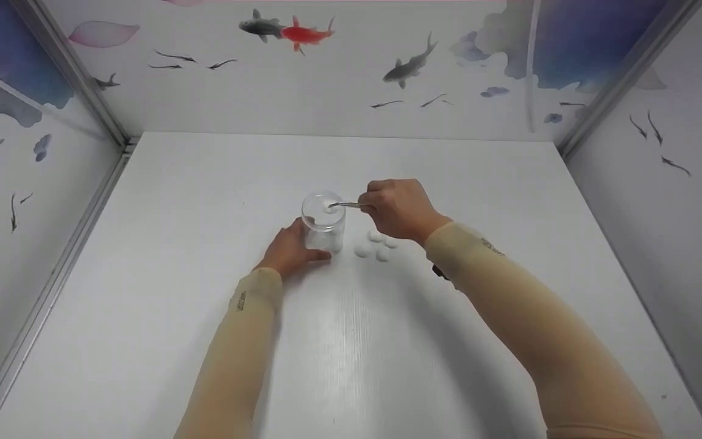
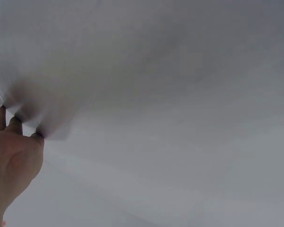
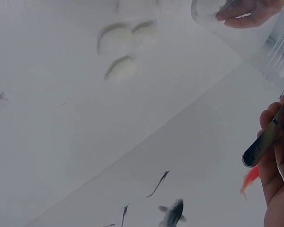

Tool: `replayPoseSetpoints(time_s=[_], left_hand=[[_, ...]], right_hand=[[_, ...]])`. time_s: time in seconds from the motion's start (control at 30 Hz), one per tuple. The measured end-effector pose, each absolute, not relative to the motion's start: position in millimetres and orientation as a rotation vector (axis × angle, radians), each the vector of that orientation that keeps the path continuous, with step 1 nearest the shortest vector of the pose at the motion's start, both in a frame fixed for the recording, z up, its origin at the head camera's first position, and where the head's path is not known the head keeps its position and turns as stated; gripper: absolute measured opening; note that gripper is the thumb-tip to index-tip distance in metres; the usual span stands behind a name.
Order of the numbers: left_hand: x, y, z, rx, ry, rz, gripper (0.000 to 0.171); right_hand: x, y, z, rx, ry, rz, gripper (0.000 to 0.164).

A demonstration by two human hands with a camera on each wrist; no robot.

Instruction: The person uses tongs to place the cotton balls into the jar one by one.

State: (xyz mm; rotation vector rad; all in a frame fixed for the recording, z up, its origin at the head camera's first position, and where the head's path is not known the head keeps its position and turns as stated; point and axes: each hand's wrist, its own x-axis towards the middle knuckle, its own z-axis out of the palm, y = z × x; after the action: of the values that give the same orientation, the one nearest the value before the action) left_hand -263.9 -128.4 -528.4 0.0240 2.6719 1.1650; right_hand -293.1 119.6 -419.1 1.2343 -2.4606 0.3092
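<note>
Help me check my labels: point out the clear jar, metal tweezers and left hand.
Clear jar (image 1: pixel 325 235), head view: front wall below rim.
Metal tweezers (image 3: pixel 259 147), right wrist view: rounded end.
Left hand (image 1: pixel 290 250), head view: back of hand.

Tweezers (image 3: pixel 261 147): metal, smooth, polished shine. Jar (image 1: pixel 325 239): clear, glossy, glass or plastic, can't tell. White pieces (image 1: pixel 362 250): matt, soft-looking. Table (image 1: pixel 174 213): smooth, slight sheen, faint wood-like grain. Sleeves (image 1: pixel 229 353): matt stretchy cloth. Back wall (image 1: pixel 339 91): smooth, printed. Rails (image 1: pixel 628 79): dull metal look.
</note>
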Motion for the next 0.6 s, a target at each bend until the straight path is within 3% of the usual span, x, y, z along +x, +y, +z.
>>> replayPoseSetpoints(time_s=[0.6], left_hand=[[-264,-130,-529,0.016,2.667,1.144,0.102]], right_hand=[[-297,138,-418,1.203,-2.453,0.301,0.008]])
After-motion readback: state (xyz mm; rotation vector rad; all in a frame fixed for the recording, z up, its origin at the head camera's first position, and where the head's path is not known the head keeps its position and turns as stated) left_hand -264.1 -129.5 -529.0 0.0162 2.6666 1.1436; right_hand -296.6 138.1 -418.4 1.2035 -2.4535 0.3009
